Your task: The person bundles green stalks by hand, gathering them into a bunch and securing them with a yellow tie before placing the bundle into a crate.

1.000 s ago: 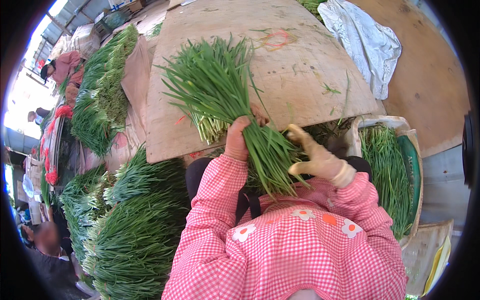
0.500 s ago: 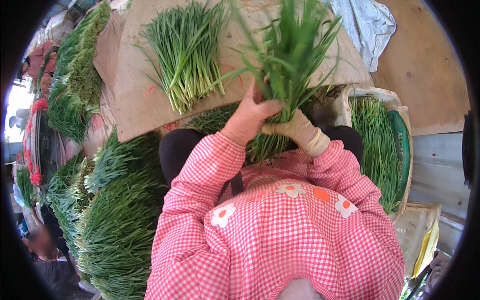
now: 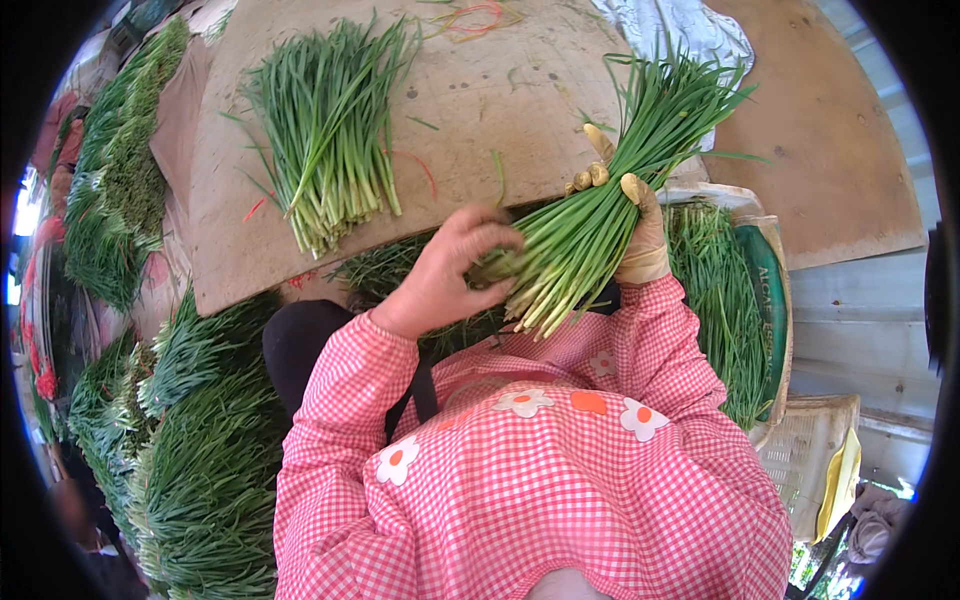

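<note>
A bunch of garlic chives (image 3: 590, 225) lies slanted across my gloved right hand (image 3: 640, 215), which is shut on it; the pale stalk ends point down toward me and the green tips fan out to the far right. My bare left hand (image 3: 455, 272) is beside the stalks' left side, thumb and fingers apart and partly smeared by motion. Some dull, limp leaf bits show between it and the stalks. On the board to the far left rests another bunch of garlic chives (image 3: 330, 130), cut ends toward me.
The wooden board (image 3: 460, 110) carries red ties (image 3: 472, 18) and leaf scraps. Piles of chives (image 3: 205, 470) stand at my left. A white crate (image 3: 780, 330) of chives is on my right, with a pale cloth (image 3: 690, 35) beyond it. Another person shows at the far left edge.
The bunch has tipped from upright to slanting right, its stalk ends now showing. My left hand has let go and moved left; my right hand has shifted farther right with the bunch.
</note>
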### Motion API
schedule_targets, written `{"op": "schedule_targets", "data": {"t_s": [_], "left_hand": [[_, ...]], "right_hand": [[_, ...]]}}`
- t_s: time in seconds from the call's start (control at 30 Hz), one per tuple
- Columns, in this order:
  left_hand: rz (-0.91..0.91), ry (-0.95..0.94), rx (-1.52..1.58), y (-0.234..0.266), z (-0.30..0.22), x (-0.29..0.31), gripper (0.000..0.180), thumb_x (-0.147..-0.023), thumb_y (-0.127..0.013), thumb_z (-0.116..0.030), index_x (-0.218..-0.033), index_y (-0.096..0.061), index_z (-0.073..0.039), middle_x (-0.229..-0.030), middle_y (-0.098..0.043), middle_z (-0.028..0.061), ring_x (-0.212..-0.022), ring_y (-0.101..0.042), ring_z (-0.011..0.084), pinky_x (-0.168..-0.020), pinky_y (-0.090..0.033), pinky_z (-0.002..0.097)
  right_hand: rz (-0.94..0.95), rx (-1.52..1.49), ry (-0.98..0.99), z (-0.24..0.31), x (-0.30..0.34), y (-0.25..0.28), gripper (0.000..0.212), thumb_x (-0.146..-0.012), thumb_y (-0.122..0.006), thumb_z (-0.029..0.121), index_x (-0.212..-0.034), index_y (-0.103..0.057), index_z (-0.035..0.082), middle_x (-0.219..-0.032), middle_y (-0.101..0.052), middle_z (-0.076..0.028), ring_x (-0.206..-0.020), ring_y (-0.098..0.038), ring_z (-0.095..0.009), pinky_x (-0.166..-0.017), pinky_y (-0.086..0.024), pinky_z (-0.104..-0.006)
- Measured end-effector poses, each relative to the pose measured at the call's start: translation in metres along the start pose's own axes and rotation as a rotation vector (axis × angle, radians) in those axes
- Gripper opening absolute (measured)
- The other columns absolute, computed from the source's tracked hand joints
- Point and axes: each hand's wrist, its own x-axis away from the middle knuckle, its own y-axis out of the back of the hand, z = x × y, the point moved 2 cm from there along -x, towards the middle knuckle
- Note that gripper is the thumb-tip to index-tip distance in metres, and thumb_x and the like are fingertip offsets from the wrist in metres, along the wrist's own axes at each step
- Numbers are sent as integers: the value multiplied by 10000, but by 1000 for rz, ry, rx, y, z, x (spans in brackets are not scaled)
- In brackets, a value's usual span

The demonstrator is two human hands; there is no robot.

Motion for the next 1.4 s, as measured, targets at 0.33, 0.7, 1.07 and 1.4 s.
{"op": "schedule_targets", "data": {"t_s": [0.33, 0.7, 1.07, 1.4], "left_hand": [[379, 336, -355, 15, 43, 26, 162, -711, -606, 19, -871, -579, 14, -766, -557, 133, -703, -577, 259, -633, -465, 332], [-81, -131, -211, -16, -10, -6, 493, -653, -735, -64, -1109, -547, -51, -1039, -508, 151, -933, -543, 308, -796, -463, 359], [-51, 55, 64, -24, 0, -1, 237, -691, -682, 8, -906, -585, -17, -799, -521, 81, -729, -535, 210, -656, -441, 288], [37, -59, 51, -16, -3, 4, 125, -720, -656, 7, -820, -584, -8, -726, -528, 109, -646, -536, 265, -570, -437, 323]], "right_hand": [[9, -185, 171, 47, -5, 21, 779, -710, -665, 296, -1346, -320, 6, -753, -572, 7, -772, -560, -164, -859, -434, -330], [-1, -102, 91, 21, -11, 20, 800, -691, -680, 276, -1333, -316, -34, -753, -563, -8, -802, -560, -165, -839, -448, -344], [34, -35, 17, 16, -9, 13, 770, -702, -664, 281, -1327, -335, -26, -736, -509, -18, -804, -534, -171, -815, -442, -342], [14, -71, 45, 25, -5, 9, 813, -714, -652, 266, -1368, -260, -14, -777, -537, -10, -816, -543, -152, -825, -460, -310]]}}
